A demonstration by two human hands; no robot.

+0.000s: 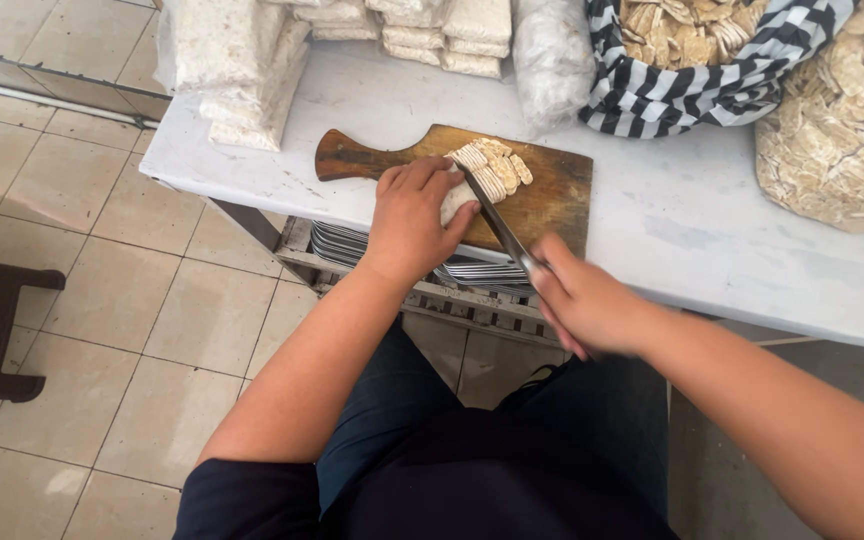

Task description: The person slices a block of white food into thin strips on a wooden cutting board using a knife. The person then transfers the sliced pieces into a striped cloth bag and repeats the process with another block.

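Pale dough log [455,203]: whitish, rounded block, only its near end visible; lies on the wooden cutting board [542,195], at the board's near-left part. Beyond its far end, a fanned row of cut slices [495,168], thin, beige, ridged at the edges, leaning against one another.

Left hand [410,222]: laid over the log from above, fingers curled down and closed around it, thumb at the right side of the visible end; most of the log hidden beneath the palm.

Knife [497,225]: long narrow blade, running diagonally from the log's cut end back toward the person, touching or just beside the log at the fingertips.

Right hand [584,305]: closed around the knife handle, blurred; handle itself hidden in the grip.

Cutting board: brown, paddle-shaped, handle pointing left, on a white table [692,230].

Table, far edge: stacked clear bags of pale blocks [242,60]; black-and-white striped cloth sack [692,95] filled with dried slices; clear bag of dried slices [837,120] at right.

Below table: stack of metal trays [352,245] on a shelf. Tiled floor [102,300].
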